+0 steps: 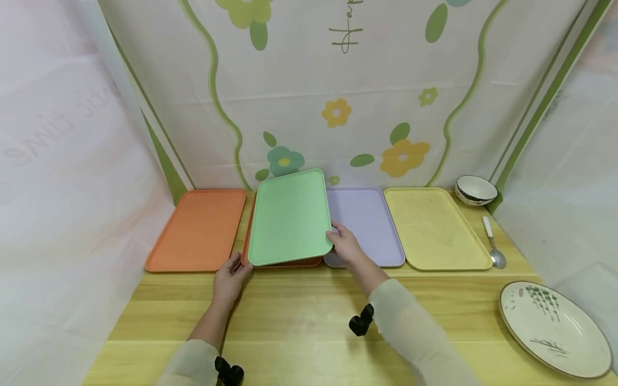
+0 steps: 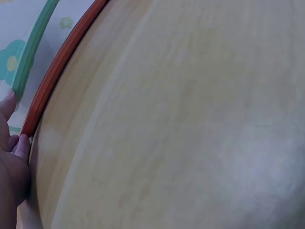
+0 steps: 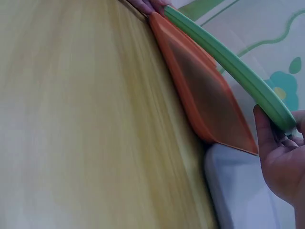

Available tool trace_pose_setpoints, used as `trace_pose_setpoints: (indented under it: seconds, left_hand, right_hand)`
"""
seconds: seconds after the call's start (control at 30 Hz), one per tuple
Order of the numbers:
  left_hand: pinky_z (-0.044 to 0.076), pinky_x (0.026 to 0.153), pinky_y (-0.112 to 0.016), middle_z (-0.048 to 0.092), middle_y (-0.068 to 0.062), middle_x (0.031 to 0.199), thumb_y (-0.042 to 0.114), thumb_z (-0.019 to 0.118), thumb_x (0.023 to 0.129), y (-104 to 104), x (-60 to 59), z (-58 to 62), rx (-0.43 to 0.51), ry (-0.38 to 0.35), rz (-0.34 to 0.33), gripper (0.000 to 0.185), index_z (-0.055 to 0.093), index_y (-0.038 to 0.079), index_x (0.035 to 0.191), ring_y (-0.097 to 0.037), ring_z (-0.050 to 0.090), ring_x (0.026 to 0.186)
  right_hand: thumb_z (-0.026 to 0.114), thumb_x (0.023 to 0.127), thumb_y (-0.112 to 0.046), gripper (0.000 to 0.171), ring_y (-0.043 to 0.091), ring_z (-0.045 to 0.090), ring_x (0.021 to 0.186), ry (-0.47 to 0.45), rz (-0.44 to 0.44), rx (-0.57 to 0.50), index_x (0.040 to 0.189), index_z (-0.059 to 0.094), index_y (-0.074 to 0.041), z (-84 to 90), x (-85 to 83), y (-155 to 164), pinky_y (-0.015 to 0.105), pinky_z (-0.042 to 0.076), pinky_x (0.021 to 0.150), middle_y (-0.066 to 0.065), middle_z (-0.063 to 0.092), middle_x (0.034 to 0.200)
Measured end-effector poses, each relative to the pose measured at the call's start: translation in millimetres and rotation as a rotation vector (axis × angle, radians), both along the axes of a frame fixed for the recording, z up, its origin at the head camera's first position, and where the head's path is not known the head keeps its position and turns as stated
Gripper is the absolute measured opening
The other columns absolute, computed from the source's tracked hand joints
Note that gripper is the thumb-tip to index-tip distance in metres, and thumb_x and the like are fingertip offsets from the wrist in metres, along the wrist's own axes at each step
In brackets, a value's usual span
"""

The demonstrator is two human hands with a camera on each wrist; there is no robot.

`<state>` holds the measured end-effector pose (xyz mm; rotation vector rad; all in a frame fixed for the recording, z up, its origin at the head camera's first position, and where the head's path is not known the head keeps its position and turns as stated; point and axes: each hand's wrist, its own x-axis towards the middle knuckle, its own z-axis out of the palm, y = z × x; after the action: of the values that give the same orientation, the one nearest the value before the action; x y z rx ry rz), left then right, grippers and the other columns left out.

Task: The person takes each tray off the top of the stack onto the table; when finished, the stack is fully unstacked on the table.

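A light green tray (image 1: 291,217) is tilted over a second orange tray (image 1: 301,263), its right side raised and most of the orange one hidden beneath it. My right hand (image 1: 345,244) grips the green tray's right edge near the lower corner, with the thumb on top. At the lower left corner, my left hand (image 1: 228,281) touches both trays with its fingertips. In the left wrist view, one fingertip (image 2: 8,101) meets the green rim and another rests against the orange rim (image 2: 45,93). From the right wrist, the gap between the two trays shows.
Another orange tray (image 1: 198,230) lies to the left. On the right, a purple tray (image 1: 369,225) and a yellow tray (image 1: 436,228) lie side by side. Beyond them are a bowl (image 1: 475,189), a spoon (image 1: 494,244) and an oval plate (image 1: 555,329). Fabric walls surround the wooden table (image 1: 299,321).
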<state>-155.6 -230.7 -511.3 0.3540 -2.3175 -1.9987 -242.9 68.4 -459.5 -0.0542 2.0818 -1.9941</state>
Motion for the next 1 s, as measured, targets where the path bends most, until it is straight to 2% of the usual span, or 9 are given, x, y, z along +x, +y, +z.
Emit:
trace_pose_setpoints:
  seconds: [0.07, 0.17, 0.27, 0.5, 0.73, 1.0]
  left_hand:
    - [0.036, 0.112, -0.030, 0.028, -0.022, 0.158, 0.014, 0.063, 0.096, 1, -0.6, 0.1, -0.003, 0.008, 0.000, 0.069, 0.026, -0.005, 0.152, -0.038, 0.031, 0.145]
    - [0.039, 0.109, -0.022, 0.028, -0.021, 0.159, 0.011, 0.062, 0.097, 1, -2.2, -0.1, -0.006, 0.003, 0.000, 0.067, 0.026, -0.005, 0.152, -0.037, 0.032, 0.145]
    - [0.042, 0.106, -0.017, 0.029, -0.022, 0.158, 0.008, 0.060, 0.097, 2, -3.6, -0.4, -0.019, -0.010, 0.003, 0.065, 0.027, -0.004, 0.152, -0.036, 0.034, 0.144]
    - [0.041, 0.112, -0.039, 0.035, -0.025, 0.153, 0.003, 0.059, 0.097, 2, -4.8, 0.6, -0.051, -0.055, 0.026, 0.061, 0.031, -0.003, 0.151, -0.038, 0.039, 0.140]
    - [0.043, 0.111, -0.037, 0.037, -0.026, 0.151, 0.003, 0.059, 0.096, 1, -4.8, 2.0, -0.054, -0.072, 0.032, 0.061, 0.032, -0.003, 0.151, -0.038, 0.039, 0.140]
    - [0.045, 0.110, -0.033, 0.038, -0.024, 0.152, 0.004, 0.060, 0.096, 1, -4.4, 1.7, -0.048, -0.077, 0.038, 0.062, 0.033, -0.001, 0.151, -0.036, 0.041, 0.140]
  right_hand:
    - [0.042, 0.105, -0.015, 0.052, 0.018, 0.066, 0.102, 0.011, 0.013, -0.007, 0.154, 0.027, -0.002, 4.9, 1.1, 12, 0.033, 0.058, 0.090, 0.029, 0.058, 0.132]
    - [0.041, 0.105, -0.013, 0.051, 0.011, 0.066, 0.094, 0.030, 0.027, -0.019, 0.153, 0.028, -0.001, 12.4, 2.6, 31, 0.029, 0.059, 0.088, 0.030, 0.056, 0.131]
    - [0.040, 0.105, -0.012, 0.051, 0.005, 0.065, 0.088, 0.039, 0.029, -0.024, 0.153, 0.027, 0.000, 18.5, 4.5, 51, 0.023, 0.059, 0.083, 0.026, 0.059, 0.126]
    - [0.038, 0.106, -0.011, 0.051, 0.003, 0.066, 0.084, 0.057, 0.042, -0.044, 0.154, 0.024, 0.002, 24.0, 6.4, 93, 0.019, 0.059, 0.077, -0.003, 0.064, 0.102]
    - [0.039, 0.107, -0.016, 0.054, 0.001, 0.065, 0.085, 0.035, 0.056, -0.015, 0.155, 0.020, 0.000, 30.5, 8.7, 128, 0.017, 0.058, 0.077, -0.010, 0.062, 0.100]
    - [0.040, 0.107, -0.020, 0.059, 0.000, 0.066, 0.086, 0.020, 0.108, -0.012, 0.154, 0.014, 0.005, 42.7, 10.9, 169, 0.016, 0.057, 0.076, -0.016, 0.067, 0.097]
